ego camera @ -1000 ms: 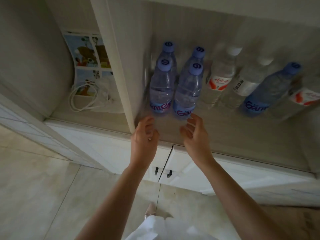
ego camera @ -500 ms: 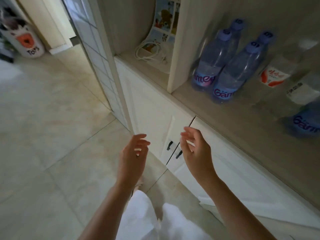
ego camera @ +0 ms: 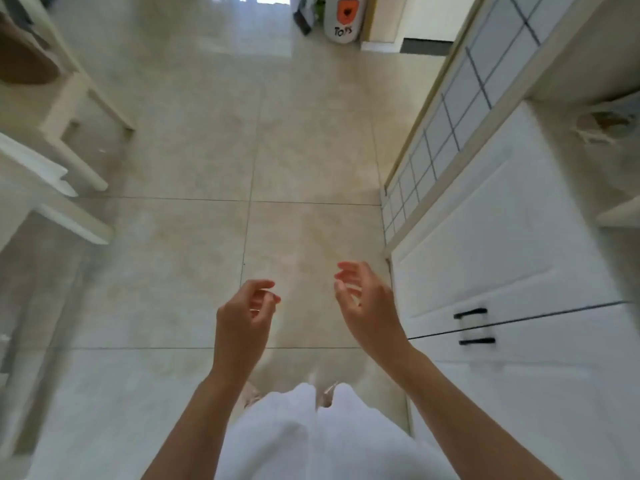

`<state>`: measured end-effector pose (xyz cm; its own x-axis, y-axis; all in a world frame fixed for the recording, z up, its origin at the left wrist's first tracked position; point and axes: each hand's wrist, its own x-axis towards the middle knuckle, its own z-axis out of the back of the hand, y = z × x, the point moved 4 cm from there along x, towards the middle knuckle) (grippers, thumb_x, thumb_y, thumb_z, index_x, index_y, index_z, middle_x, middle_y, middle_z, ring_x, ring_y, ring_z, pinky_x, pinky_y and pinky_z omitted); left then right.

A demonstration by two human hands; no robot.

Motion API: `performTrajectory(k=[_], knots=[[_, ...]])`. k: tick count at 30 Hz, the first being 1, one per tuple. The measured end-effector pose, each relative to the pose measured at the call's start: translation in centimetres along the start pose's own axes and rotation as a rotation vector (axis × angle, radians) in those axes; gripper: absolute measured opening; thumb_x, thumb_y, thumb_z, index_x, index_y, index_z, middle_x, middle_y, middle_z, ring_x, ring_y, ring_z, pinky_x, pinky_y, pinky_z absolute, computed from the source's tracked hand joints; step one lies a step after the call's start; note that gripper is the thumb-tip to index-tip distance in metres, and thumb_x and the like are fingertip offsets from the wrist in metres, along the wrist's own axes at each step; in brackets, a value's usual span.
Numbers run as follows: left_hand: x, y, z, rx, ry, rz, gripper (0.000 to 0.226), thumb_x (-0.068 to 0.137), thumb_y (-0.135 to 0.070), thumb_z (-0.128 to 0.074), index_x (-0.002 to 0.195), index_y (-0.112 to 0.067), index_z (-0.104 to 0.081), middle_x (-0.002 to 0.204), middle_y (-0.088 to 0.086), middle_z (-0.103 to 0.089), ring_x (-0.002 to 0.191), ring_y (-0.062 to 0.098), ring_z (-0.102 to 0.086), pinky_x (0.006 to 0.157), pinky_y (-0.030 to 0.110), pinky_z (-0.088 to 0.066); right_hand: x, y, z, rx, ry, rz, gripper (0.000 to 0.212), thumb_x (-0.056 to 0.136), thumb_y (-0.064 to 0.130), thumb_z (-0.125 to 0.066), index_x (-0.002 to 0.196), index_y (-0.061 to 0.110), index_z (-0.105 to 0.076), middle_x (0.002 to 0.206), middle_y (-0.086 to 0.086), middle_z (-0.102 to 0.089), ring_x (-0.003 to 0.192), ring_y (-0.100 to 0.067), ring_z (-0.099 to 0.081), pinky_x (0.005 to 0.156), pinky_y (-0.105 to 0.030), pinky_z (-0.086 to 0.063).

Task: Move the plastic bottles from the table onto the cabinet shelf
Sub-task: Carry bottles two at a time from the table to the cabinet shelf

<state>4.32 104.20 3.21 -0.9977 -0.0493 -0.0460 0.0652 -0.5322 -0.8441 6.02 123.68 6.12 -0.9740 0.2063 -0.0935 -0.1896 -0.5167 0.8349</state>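
- Hanging over the tiled floor (ego camera: 194, 140), the left hand (ego camera: 242, 323) and right hand (ego camera: 367, 306) each hold nothing, fingers loosely curled and relaxed, palms turned toward one another with a gap between them.
- No plastic bottle shows in this view, so neither hand is near one; the white cabinet (ego camera: 502, 237) with its two black door handles (ego camera: 472, 327) stands just to the right of the right hand.
- A second ago both hands were at the shelf beside the blue-capped bottles; half a second ago they hung in front of the cabinet doors with the bottles up on the shelf.
- Since then the view has swung away: pale table legs (ego camera: 83, 98) appear at left, and a white toy bin (ego camera: 344, 17) stands far ahead.
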Motion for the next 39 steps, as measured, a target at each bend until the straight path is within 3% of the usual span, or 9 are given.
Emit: performTrajectory(k=[7,12,18,29,34,39], knots=[[-2.5,8.9,12.9,0.019,-0.221,0.245,0.015,0.09,-0.009,-0.059,0.098,-0.019,-0.066,0.075,-0.011,-0.072,0.067,0.0,-0.067,0.062,0.005,-0.046,0.4,7.2,-14.0,-0.099,0.32,0.147,0.026,0.091,0.015,-0.058,0.117,0.011,-0.057,0.102,0.0,-0.066,0.097,-0.014,-0.064,0.09,-0.039,-0.054],[-5.2,15.7,22.6,0.049,-0.317,0.414,0.015,0.091,-0.014,-0.06,0.104,-0.021,-0.064,0.082,-0.006,-0.072,0.077,0.008,-0.068,0.072,0.025,-0.055,-1.1,12.7,-25.0,-0.132,0.511,0.201,0.028,0.092,0.018,-0.058,0.119,0.014,-0.056,0.104,0.0,-0.066,0.101,-0.013,-0.064,0.093,-0.039,-0.052],[-8.6,22.1,32.5,0.027,-0.501,0.562,0.014,0.092,-0.016,-0.059,0.104,-0.023,-0.064,0.085,-0.007,-0.072,0.079,0.008,-0.067,0.067,0.015,-0.047,-3.7,18.3,-36.2,-0.154,0.7,0.28,0.027,0.092,0.018,-0.058,0.119,0.014,-0.056,0.104,0.002,-0.065,0.101,-0.014,-0.064,0.094,-0.038,-0.052],[-11.7,28.6,40.3,-0.08,-0.804,0.798,0.015,0.092,-0.017,-0.056,0.099,-0.027,-0.063,0.085,-0.01,-0.071,0.081,0.009,-0.067,0.072,0.019,-0.048,-5.7,26.6,-50.7,-0.233,1.016,0.477,0.027,0.093,0.02,-0.058,0.12,0.016,-0.056,0.106,0.001,-0.067,0.103,-0.011,-0.063,0.094,-0.033,-0.052],[-9.4,30.8,43.5,-0.091,-0.874,0.863,0.015,0.092,-0.02,-0.054,0.1,-0.028,-0.065,0.086,-0.01,-0.071,0.083,0.009,-0.067,0.075,0.027,-0.053,-4.5,30.4,-56.4,-0.258,1.117,0.577,0.027,0.093,0.021,-0.056,0.119,0.016,-0.056,0.105,0.003,-0.066,0.103,-0.009,-0.062,0.093,-0.033,-0.052],[-5.5,32.1,48.0,-0.104,-0.941,0.904,0.017,0.093,-0.023,-0.053,0.104,-0.027,-0.065,0.088,-0.009,-0.071,0.083,0.004,-0.065,0.072,0.023,-0.052,-2.7,35.4,-61.7,-0.27,1.225,0.674,0.028,0.094,0.023,-0.055,0.121,0.017,-0.055,0.105,0.004,-0.066,0.104,-0.008,-0.061,0.094,-0.031,-0.051]])
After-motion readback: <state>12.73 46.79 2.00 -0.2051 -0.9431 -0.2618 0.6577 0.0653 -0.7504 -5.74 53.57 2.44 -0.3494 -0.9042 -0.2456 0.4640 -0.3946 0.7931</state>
